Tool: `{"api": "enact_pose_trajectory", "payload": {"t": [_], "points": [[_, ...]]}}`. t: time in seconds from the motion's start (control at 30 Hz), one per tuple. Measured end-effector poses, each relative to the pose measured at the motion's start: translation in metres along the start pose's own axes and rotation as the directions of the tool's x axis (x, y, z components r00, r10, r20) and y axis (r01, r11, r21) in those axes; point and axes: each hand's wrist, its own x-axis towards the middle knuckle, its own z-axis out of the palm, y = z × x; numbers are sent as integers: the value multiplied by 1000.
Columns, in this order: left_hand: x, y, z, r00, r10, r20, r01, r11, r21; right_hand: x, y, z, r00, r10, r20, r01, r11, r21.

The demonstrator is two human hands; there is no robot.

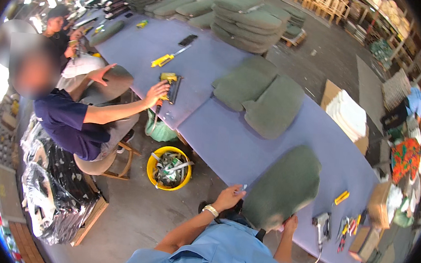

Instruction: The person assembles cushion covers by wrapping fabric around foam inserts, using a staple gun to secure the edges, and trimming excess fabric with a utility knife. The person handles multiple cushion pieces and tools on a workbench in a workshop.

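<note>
Near the frame's bottom, my left hand (228, 197) and right hand (290, 225) grip one green cushion (283, 186); two more cushions (260, 96) lie above.

An upholstery workshop, big factory floor: a long blue-covered surface (229, 143) carries green seat cushions (257, 98), more are stacked high (249, 18) behind, a staple gun (321, 227) lies at the edge, and wooden chair frames (324, 2) line the back.

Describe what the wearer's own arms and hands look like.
Both forearms are bare below short light-blue shirt sleeves. The left hand has a pale, beaded-looking bracelet at the wrist. The right hand shows no glove, ring or band.
</note>
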Motion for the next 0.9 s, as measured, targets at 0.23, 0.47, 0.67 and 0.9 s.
{"api": "enact_pose_trajectory", "payload": {"t": [0.23,0.47,0.67,0.9], "points": [[66,11,42,984,-142,108,129,985,119,65,-21,32,995,-93,31,92,996,19],[88,20,80,988,-154,-28,156,951,267,140,-52,35,963,-139,233,118,988,102],[92,31,84,972,-221,-77,234,942,242,157,-74,40,939,-30,342,-8,994,109],[76,32,99,949,-187,-256,224,966,126,133,-114,75,943,-261,207,231,960,158]]}}
